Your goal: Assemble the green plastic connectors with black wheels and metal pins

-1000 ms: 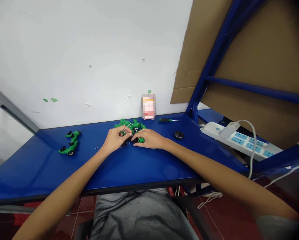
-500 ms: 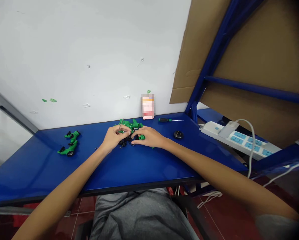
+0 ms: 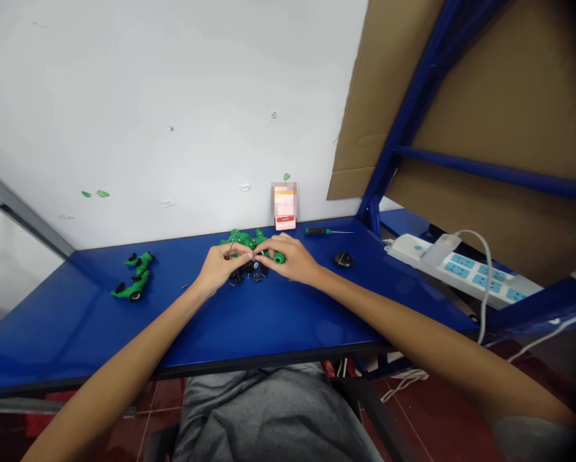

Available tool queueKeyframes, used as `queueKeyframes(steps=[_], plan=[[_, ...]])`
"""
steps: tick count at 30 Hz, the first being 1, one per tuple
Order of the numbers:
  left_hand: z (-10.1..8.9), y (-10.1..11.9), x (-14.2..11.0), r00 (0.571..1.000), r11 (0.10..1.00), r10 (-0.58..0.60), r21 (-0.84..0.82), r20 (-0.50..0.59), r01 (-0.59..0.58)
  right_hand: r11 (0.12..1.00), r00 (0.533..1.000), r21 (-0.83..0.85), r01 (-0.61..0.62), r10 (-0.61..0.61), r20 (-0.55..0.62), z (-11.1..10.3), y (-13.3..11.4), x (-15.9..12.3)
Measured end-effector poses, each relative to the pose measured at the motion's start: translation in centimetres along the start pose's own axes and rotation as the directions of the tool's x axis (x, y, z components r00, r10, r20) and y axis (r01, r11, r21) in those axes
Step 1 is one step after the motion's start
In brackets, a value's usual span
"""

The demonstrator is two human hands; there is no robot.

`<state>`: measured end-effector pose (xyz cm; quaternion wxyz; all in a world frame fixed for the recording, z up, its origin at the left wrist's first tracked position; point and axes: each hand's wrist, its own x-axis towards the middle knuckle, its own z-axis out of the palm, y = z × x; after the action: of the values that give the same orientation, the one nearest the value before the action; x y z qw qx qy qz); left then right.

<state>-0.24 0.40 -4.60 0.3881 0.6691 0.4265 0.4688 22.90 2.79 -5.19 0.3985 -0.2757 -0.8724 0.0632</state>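
Note:
My left hand (image 3: 220, 264) is closed, and a thin metal rod (image 3: 233, 239) sticks up from its curled fingers. Its thumb and forefinger meet the fingertips of my right hand (image 3: 288, 258) over something too small to make out. The right hand is also closed, with a hollow green plastic piece (image 3: 279, 258) in its palm. Behind the hands lie more green plastic parts (image 3: 242, 237), partly hidden. Small black parts (image 3: 249, 268) and several screws are scattered just below the fingers.
To the left lie assembled green-and-black pieces (image 3: 138, 277). A screwdriver (image 3: 318, 231) rests at the back, right of a phone (image 3: 285, 208) leaning on the wall. A black mouse-like object (image 3: 344, 259) and a white power strip (image 3: 454, 262) are farther right on the blue table (image 3: 278, 321).
My right hand has brought its fingertips together against the left ones, tilting the green piece slightly up and right. More black parts show beneath. My left hand has barely moved.

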Motion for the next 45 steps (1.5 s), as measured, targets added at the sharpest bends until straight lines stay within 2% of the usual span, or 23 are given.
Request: queueKeyframes(steps=[10,16,27,45], plan=[[0.19,0.32,-0.24,0.998,0.997,-0.053,-0.056,0.027,0.054,0.999,0.999,0.011,0.031,-0.032,0.007,-0.42,-0.2,0.07],[0.15,0.36,-0.25,0.998,0.997,-0.024,-0.075,0.063,0.028,0.999,0.999,0.004,0.039,-0.039,-0.008,-0.3,-0.16,0.08],[0.0,-0.21,-0.05,0.996,0.999,0.036,0.009,0.084,-0.037,0.999,0.999,0.019,0.05,-0.05,0.013,-0.17,-0.17,0.08],[-0.07,-0.09,0.03,0.989,0.998,0.068,-0.003,0.127,-0.068,0.98,0.979,-0.002,0.2,-0.2,-0.037,-0.03,0.29,0.02]])
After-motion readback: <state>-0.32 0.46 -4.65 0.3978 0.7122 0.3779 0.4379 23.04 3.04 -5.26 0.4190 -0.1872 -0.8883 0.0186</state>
